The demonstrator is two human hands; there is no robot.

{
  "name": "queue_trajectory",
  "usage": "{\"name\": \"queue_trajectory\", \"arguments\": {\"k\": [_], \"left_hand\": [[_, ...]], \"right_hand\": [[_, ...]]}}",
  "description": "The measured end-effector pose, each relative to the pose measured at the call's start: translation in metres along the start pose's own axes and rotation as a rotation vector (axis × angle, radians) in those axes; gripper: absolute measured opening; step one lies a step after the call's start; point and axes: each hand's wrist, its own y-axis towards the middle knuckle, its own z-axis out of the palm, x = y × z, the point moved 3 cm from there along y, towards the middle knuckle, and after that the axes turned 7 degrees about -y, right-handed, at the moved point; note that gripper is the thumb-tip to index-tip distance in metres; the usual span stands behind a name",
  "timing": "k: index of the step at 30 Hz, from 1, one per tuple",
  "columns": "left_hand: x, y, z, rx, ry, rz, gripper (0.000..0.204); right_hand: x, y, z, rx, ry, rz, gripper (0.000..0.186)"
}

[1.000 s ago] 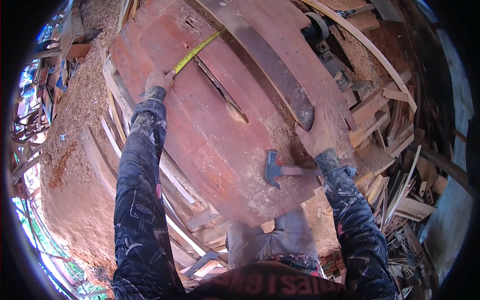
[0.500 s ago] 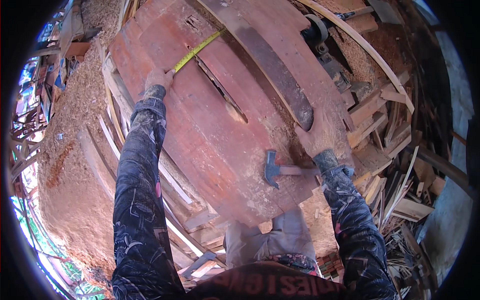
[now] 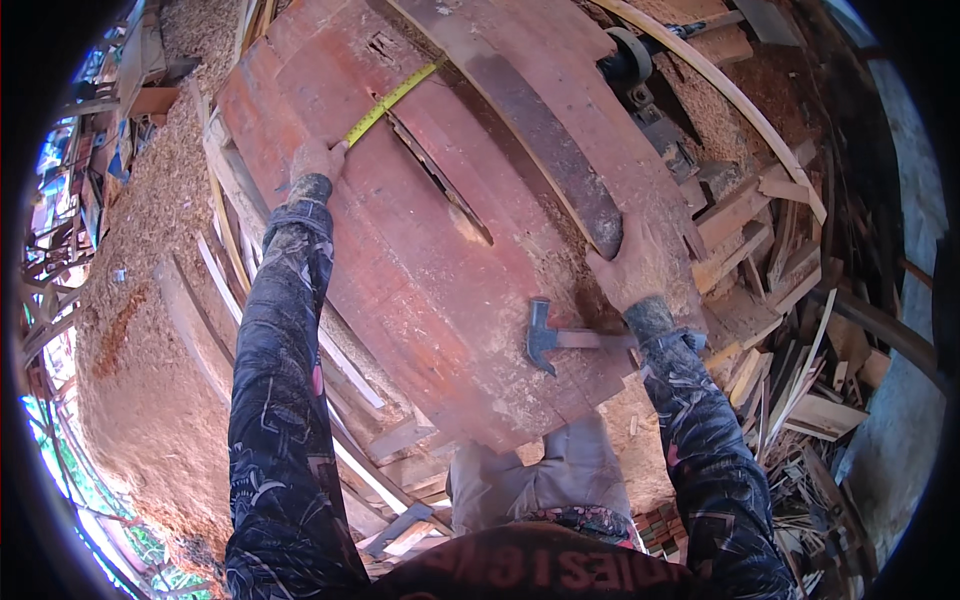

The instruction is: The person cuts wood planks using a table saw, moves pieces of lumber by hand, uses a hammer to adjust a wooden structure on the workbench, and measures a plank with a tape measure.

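Note:
A yellow tape measure stretches across the reddish wooden workbench top, from my left hand up to the edge of a long plank. My left hand is closed at the tape's near end; the case, if there, is hidden in it. Along the bench lies a dark, slightly curved wooden plank. My right hand grips the plank's near end, thumb against its rounded tip. A claw hammer rests on the bench below, its handle running under my right wrist.
A long slot cuts through the bench top. Beyond the right edge sits a motor-like machine part. Wood offcuts pile up at the right. Sawdust and curved wood strips lie on the left.
Almost nothing differs. The view has shifted very slightly; both hands, the tape and the plank keep their places.

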Motion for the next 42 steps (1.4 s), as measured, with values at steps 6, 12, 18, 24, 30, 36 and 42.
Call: {"name": "queue_trajectory", "arguments": {"k": [6,12,18,24,30,36,42], "left_hand": [[-0.004,-0.002,0.003,0.028,0.013,-0.064,0.034],[-0.007,-0.027,-0.021,-0.056,0.026,-0.139,0.037],[-0.052,-0.175,-0.004,0.099,-0.057,0.166,0.030],[-0.061,-0.208,0.040,0.310,-0.038,-0.038,0.035],[-0.052,-0.185,0.050,0.328,0.025,-0.089,0.043],[-0.065,-0.190,0.045,0.323,0.024,-0.116,0.042],[-0.060,-0.192,0.046,0.296,0.012,-0.144,0.041]], "right_hand": [[0.004,0.000,-0.003,0.034,-0.084,0.034,0.065],[0.007,0.000,-0.001,0.057,-0.086,0.024,0.068],[0.001,0.001,-0.004,0.082,-0.156,0.041,0.066],[0.007,-0.001,-0.005,0.095,-0.186,0.035,0.063],[0.007,-0.001,-0.003,0.064,-0.168,0.032,0.064],[0.003,-0.001,-0.001,0.036,-0.145,0.038,0.062],[0.006,-0.002,0.001,0.031,-0.164,0.017,0.062]]}}
